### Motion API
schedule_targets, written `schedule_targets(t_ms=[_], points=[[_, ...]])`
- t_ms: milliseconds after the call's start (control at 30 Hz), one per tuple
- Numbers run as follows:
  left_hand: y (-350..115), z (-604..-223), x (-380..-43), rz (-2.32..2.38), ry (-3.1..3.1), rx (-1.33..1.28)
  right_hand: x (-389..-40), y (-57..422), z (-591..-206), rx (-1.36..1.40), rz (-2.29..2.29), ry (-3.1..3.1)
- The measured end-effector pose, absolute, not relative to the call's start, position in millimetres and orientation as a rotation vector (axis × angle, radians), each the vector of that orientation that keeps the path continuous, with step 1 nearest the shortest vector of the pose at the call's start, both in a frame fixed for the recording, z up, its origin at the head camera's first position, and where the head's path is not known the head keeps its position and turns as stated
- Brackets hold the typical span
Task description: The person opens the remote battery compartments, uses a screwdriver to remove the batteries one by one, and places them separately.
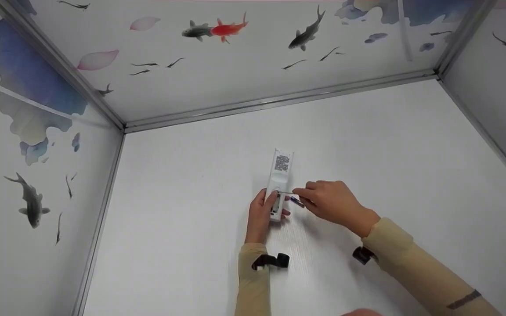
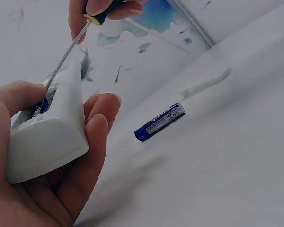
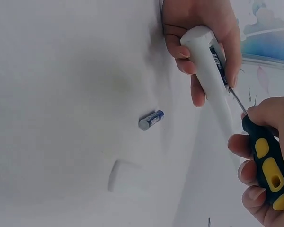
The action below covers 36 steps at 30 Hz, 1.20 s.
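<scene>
A white remote control (image 1: 280, 175) is held back side up in my left hand (image 1: 259, 219), the fingers wrapped beneath it and the thumb on top by its uncovered battery compartment. Inside the compartment lies a blue battery (image 3: 217, 61). My right hand (image 1: 334, 202) grips a screwdriver (image 3: 270, 163) by its dark green and yellow handle. The metal shaft (image 2: 66, 56) slants down to the compartment, its tip right beside the left thumb. On the white table under the hands lies a loose blue and silver battery (image 2: 160, 121).
A white plastic cover (image 2: 206, 85), pale against the table, lies near the loose battery. White panels printed with fish (image 1: 308, 35) and petals wall in the table (image 1: 182, 210), with metal rails (image 1: 279, 102) along the edges. Each wrist carries a black camera mount (image 1: 275, 261).
</scene>
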<state>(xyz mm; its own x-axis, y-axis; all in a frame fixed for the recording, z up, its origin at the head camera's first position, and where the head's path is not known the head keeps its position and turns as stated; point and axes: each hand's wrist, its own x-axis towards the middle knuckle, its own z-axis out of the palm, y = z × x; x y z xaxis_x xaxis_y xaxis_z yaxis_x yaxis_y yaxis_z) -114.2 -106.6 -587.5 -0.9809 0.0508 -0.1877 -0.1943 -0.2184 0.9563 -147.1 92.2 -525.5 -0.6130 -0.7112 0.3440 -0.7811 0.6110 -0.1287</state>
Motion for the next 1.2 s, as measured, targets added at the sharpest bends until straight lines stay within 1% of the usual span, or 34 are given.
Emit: schedule_targets(t_ms=[300, 633, 1000, 1200], points=[[-106, -582, -114, 2.304, 1.854, -0.215, -154, 94, -512, 1.302, 0.325, -2.518], [-104, -583, -114, 2.284, 1.881, -0.224, -152, 87, -493, 1.372, 0.215, -2.502], [-99, -579, -113, 2.142, 2.083, -0.295, -142, 73, -471, 1.390, -0.089, -2.620], [-97, -602, -119, 2.146, 2.094, -0.343, -135, 61, -462, 1.354, -0.171, -2.675]])
